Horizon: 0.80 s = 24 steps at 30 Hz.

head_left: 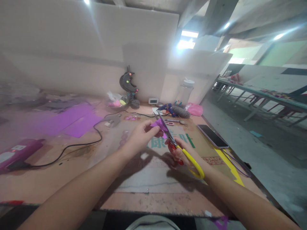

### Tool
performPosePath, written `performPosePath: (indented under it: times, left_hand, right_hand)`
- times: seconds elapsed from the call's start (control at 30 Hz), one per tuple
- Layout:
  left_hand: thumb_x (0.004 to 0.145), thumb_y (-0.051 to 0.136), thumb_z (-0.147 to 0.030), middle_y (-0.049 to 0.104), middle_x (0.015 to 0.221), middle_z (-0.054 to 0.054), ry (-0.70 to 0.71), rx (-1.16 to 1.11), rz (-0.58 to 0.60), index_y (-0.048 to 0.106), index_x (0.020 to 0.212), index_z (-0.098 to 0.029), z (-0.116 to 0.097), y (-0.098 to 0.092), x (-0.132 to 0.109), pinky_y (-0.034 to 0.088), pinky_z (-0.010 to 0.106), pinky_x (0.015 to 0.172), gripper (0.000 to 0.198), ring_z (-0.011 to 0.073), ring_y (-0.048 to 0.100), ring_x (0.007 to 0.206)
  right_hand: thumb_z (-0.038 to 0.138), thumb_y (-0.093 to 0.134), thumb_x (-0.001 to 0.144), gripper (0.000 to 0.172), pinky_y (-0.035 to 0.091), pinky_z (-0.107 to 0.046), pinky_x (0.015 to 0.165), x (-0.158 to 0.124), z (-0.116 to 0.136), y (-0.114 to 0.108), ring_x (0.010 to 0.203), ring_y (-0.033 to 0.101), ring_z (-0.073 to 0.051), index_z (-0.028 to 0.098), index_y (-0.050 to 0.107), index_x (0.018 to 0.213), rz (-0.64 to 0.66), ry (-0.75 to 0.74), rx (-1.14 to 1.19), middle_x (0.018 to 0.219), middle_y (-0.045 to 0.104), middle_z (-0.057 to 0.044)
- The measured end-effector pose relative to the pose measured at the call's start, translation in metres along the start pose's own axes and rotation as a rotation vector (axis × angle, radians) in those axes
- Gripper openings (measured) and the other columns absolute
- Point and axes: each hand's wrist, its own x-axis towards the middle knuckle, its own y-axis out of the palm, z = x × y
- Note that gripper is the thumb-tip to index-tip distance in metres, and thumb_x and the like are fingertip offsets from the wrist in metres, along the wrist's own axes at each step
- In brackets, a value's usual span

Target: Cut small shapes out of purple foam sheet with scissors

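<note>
My left hand [144,135] pinches a small purple piece of felt or paper [161,124] between thumb and fingers above the middle of the table. In my right hand [181,148] is a pair of scissors [170,136] with yellow and red handles. Their blades point up and away, parted a little, and lie at the right side of the purple piece. Whether the edges are biting into it I cannot tell. Beneath both hands lie a clear sheet and a printed cardboard [199,148] with green characters.
Purple sheets [81,123] and a magenta power strip [22,155] with a black cord lie on the left. Behind are a bowl [118,103], a dark moon-shaped ornament [128,81], a blue glue gun [169,108] and a clear bottle [184,92]. A phone [213,136] rests near the right edge.
</note>
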Motion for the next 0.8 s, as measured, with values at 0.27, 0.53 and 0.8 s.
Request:
performPosePath:
  times: [0.27, 0.53, 0.8]
  left_hand:
    - [0.08, 0.067, -0.033, 0.071, 0.074, 0.002, -0.007, 0.017, -0.002, 0.062, 0.078, -0.018, -0.0004, -0.0005, 0.0, 0.055, 0.03, 0.074, 0.016, 0.0169, 0.07, 0.072]
    - [0.083, 0.065, -0.031, 0.071, 0.075, 0.002, 0.019, 0.053, 0.014, 0.063, 0.078, -0.017, 0.0006, -0.0028, 0.001, 0.054, 0.029, 0.073, 0.014, 0.0161, 0.069, 0.072]
    - [0.085, 0.065, -0.032, 0.072, 0.077, 0.003, 0.023, 0.082, 0.023, 0.064, 0.08, -0.017, 0.0027, -0.0052, 0.0028, 0.054, 0.031, 0.075, 0.016, 0.0175, 0.069, 0.075]
  right_hand:
    - [0.076, 0.059, 0.084, 0.064, 0.033, -0.021, 0.046, -0.0009, 0.0041, 0.0013, 0.055, 0.033, -0.008, 0.02, 0.053, 0.114, -0.003, 0.02, 0.005, 0.078, 0.042, 0.004]
    - [0.077, 0.06, 0.083, 0.065, 0.033, -0.022, 0.045, -0.0008, 0.002, 0.0018, 0.053, 0.031, -0.008, 0.02, 0.052, 0.113, 0.006, 0.036, 0.033, 0.075, 0.039, 0.005]
    - [0.075, 0.06, 0.083, 0.063, 0.034, -0.022, 0.046, -0.0018, 0.0074, 0.002, 0.055, 0.033, -0.009, 0.02, 0.052, 0.114, 0.001, 0.052, 0.021, 0.078, 0.04, 0.004]
